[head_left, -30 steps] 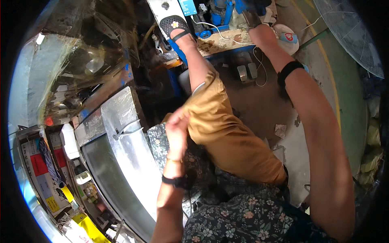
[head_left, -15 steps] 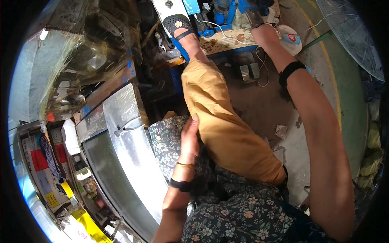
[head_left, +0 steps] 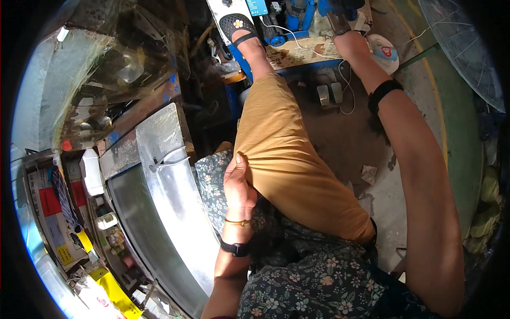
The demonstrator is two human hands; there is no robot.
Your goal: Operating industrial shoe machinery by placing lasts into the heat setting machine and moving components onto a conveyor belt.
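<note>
"What has the left hand [head_left: 239, 186] got?"

"The tan trouser leg [head_left: 287, 138], by the look of it. The thumb presses on the cloth, the fingers are hidden, and folds fan out from there, so I judge it a pinch."

"Where does that leg lie?"

"It stretches toward the desk [head_left: 300, 56], with the black shoe [head_left: 236, 25] resting on a white plank [head_left: 238, 6] by the desk's left end. Propping the foot up probably keeps the cloth within easy reach."

"And the right hand [head_left: 353, 47]?"

"It's at a grey metal piece [head_left: 338, 23] near the desk's right corner, perhaps for balance. I can't tell whether the fingers close on it."

"Those pedal-like blocks [head_left: 329, 94]?"

"On the floor below the desk's near edge, presumably where feet can get at them."
</note>
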